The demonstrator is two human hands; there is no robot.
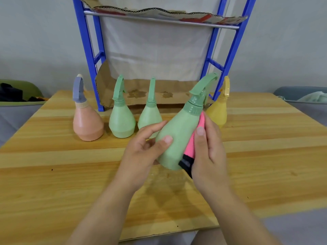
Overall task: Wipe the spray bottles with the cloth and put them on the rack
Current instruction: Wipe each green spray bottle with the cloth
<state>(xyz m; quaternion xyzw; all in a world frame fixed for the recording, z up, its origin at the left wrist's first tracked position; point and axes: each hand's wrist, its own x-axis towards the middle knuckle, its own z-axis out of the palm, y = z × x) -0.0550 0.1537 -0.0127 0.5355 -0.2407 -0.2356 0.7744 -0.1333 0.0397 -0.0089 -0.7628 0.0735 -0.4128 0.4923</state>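
Note:
A green spray bottle (178, 135) is held tilted above the wooden table (53, 174), nozzle pointing up and to the right. My left hand (143, 149) grips its lower body from the left. My right hand (210, 147) presses a pink cloth with a black edge (192, 147) against the bottle's right side. Standing on the table behind are a peach bottle with a grey-blue trigger (87, 124), two green bottles (121, 121) (149, 117) and a yellow bottle (218, 114). The blue rack (90, 55) stands at the table's far edge.
Brown cardboard (141, 93) lines the rack's lower shelf, and torn cardboard (159, 12) lies on the upper shelf above a metal bar. A green item (21, 91) sits off the table at left, a grey-blue one (300, 93) at right.

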